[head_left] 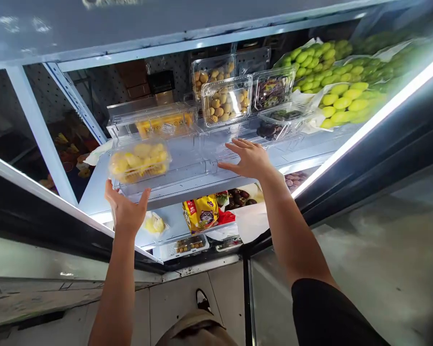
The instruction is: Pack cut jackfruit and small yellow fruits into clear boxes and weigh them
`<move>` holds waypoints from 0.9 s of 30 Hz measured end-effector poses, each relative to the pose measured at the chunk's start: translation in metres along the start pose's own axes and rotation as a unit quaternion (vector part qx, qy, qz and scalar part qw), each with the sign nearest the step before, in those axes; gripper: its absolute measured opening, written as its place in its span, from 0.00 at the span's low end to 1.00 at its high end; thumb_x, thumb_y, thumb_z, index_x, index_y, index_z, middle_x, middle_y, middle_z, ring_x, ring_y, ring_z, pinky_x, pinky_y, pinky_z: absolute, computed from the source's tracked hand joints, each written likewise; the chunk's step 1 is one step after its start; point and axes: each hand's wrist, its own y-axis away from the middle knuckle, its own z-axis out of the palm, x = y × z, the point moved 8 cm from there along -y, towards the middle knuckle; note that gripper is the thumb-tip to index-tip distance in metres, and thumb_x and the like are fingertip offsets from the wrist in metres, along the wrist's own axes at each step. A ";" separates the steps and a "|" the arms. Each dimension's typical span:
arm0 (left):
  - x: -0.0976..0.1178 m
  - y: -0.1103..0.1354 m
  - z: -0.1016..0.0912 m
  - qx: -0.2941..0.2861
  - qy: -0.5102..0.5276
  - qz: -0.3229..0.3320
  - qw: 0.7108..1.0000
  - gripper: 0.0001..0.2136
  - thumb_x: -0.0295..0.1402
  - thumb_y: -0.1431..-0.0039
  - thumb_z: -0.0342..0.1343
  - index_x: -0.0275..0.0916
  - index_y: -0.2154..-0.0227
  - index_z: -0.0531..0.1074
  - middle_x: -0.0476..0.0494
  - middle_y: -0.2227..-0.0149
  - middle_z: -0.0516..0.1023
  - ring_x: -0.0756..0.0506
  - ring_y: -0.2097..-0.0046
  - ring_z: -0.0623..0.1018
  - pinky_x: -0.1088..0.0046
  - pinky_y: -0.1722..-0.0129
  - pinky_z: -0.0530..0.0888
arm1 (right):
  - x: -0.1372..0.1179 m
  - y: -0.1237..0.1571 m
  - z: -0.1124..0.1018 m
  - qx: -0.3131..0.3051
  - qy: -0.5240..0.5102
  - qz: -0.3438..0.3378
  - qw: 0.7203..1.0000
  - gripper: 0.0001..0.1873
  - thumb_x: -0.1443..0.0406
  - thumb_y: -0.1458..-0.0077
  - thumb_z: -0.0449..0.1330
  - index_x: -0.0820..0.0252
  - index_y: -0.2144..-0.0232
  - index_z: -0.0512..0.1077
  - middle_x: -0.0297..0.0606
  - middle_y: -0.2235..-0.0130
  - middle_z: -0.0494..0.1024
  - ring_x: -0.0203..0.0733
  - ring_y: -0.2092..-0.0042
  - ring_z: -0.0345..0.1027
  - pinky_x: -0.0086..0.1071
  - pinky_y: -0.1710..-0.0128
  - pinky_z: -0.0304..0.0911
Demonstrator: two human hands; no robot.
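Your left hand (pixel 126 211) is open just under a clear tub of yellow fruit (pixel 139 162), holding nothing firmly, maybe touching, hard to tell from here. Your right hand (pixel 247 158) is spread open against a clear plastic bin (pixel 198 163), gripping nothing, with green fruit (pixel 341 101) farther right.

Left arm (pixel 114 293) and right arm (pixel 292 235) up, reaching far. Left hand (pixel 126 210) open and cupped, low and near. Right hand (pixel 248 158) higher and farther, flat, fingers spread wide.
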 end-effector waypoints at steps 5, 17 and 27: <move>-0.004 -0.012 0.004 -0.022 -0.043 -0.027 0.998 0.55 0.47 0.50 0.76 0.36 0.27 0.51 0.20 0.29 0.59 0.23 0.23 0.60 0.37 0.23 0.62 | -0.011 0.007 -0.005 0.022 0.016 -0.017 0.999 0.45 0.34 0.32 0.58 0.58 0.30 0.75 0.54 0.28 0.75 0.69 0.28 0.68 0.60 0.32 0.65; -0.011 -0.018 -0.005 -0.013 -0.125 -0.033 0.992 0.47 0.58 0.57 0.73 0.51 0.35 0.61 0.32 0.34 0.67 0.13 0.27 0.62 0.18 0.27 0.61 | -0.028 0.015 -0.005 -0.008 0.079 0.007 0.997 0.48 0.33 0.30 0.54 0.62 0.29 0.73 0.58 0.28 0.73 0.67 0.27 0.67 0.54 0.33 0.64; 0.100 -0.031 -0.006 -0.027 -0.175 0.106 0.978 0.35 0.56 0.36 0.62 0.36 0.35 0.69 0.22 0.33 0.71 0.18 0.26 0.65 0.25 0.24 0.60 | -0.021 0.018 -0.007 0.075 0.008 -0.010 0.997 0.42 0.36 0.31 0.58 0.60 0.31 0.76 0.58 0.31 0.77 0.70 0.30 0.70 0.59 0.34 0.66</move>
